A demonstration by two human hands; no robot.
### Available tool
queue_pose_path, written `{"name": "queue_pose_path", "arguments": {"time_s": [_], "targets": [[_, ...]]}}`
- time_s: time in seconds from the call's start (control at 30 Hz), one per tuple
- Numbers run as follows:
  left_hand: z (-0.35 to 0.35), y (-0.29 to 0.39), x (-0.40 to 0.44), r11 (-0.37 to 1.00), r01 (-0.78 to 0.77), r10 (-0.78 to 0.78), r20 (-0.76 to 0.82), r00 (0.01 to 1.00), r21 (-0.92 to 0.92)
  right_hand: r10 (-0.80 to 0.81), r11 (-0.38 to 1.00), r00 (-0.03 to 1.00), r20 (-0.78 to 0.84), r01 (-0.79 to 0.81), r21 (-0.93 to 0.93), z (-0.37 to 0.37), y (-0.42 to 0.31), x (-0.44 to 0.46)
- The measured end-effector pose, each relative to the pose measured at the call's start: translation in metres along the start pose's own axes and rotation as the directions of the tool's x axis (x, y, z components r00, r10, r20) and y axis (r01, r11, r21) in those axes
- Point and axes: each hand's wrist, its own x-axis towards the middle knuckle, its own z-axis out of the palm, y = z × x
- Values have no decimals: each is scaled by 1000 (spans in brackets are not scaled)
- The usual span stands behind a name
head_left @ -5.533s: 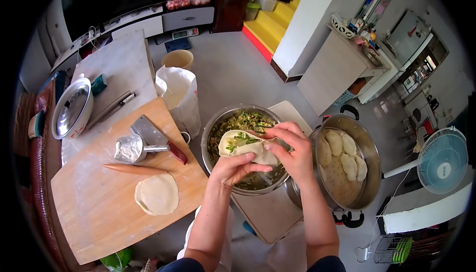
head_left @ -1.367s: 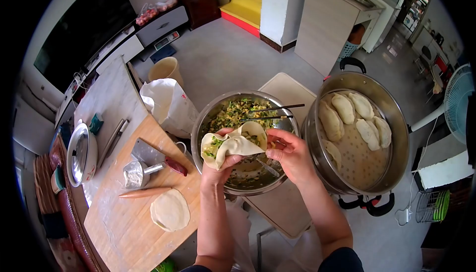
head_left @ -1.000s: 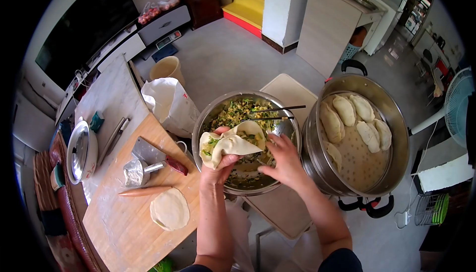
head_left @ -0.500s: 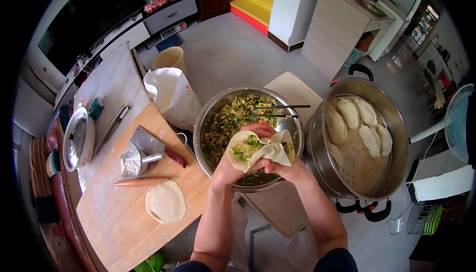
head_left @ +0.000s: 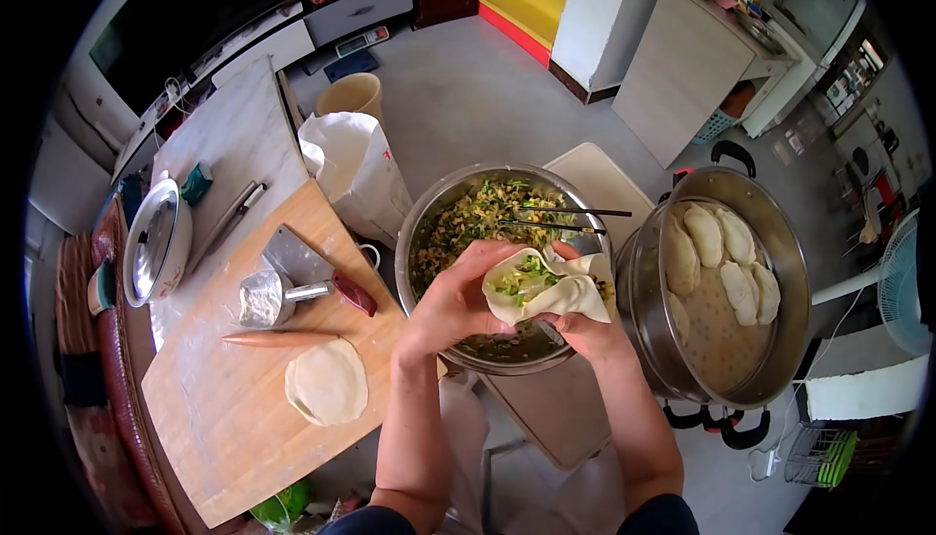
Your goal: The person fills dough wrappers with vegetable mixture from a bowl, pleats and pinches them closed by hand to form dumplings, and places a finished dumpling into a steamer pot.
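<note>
We saw the bare left hand partly closed, its fingers curved around the left end of the pale, half-folded dough wrapper and its palm turned inward. We saw the bare right hand cupped beneath the wrapper's right end, its thumb near the lower edge; its other fingers were mostly hidden from us behind the dough. Both hands had hold of the wrapper at once, neither spread wide. We found it above the near part of the round, stainless-steel bowl, its long axis running across our view from left to right, the right end dipping slightly lower. The larger open pocket, showing green filling, lay on the left and faced up towards us, while the pleated fold sat right of the middle and a smaller gap with filling showed at the right tip. Behind the wrapper, we noted the slim black chopsticks lying across the bowl's far right side, over the chopped green-and-yellow filling. To the right we had the deep, steel steamer pot with plump white dumplings inside, and to the left the pale wooden board with flat, round dough sheets.
</note>
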Motion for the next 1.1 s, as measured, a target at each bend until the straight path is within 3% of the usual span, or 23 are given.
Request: {"name": "queue_pose_path", "arguments": {"time_s": [0.1,0.2,0.4,0.5,0.6,0.8,1.0,1.1], "targets": [[-4,-1,-2,987,-46,44,-20,999,-151,-13,1000,1000,3,13,10,-1,1,1],[-7,-3,-7,952,95,-124,-84,989,-291,-16,1000,1000,4,16,23,3,-2,1],[-3,-14,-5,952,28,-96,-207,974,-305,-22,1000,1000,15,22,-8,-5,4,0],[7,-16,3,977,-125,75,-267,961,-175,-32,999,999,6,32,0,2,2,2],[15,-12,5,982,-118,58,-360,931,-146,-34,999,999,-11,34,22,7,-1,2],[20,-9,4,993,-104,72,-401,913,-56,-53,998,997,-47,55,33,6,-2,1],[21,-4,4,997,-59,37,-402,915,-41,-69,997,996,-50,70,17,4,-3,0],[20,-6,3,994,-110,111,-352,930,23,-63,998,997,-45,64,21,5,-3,0]]}}
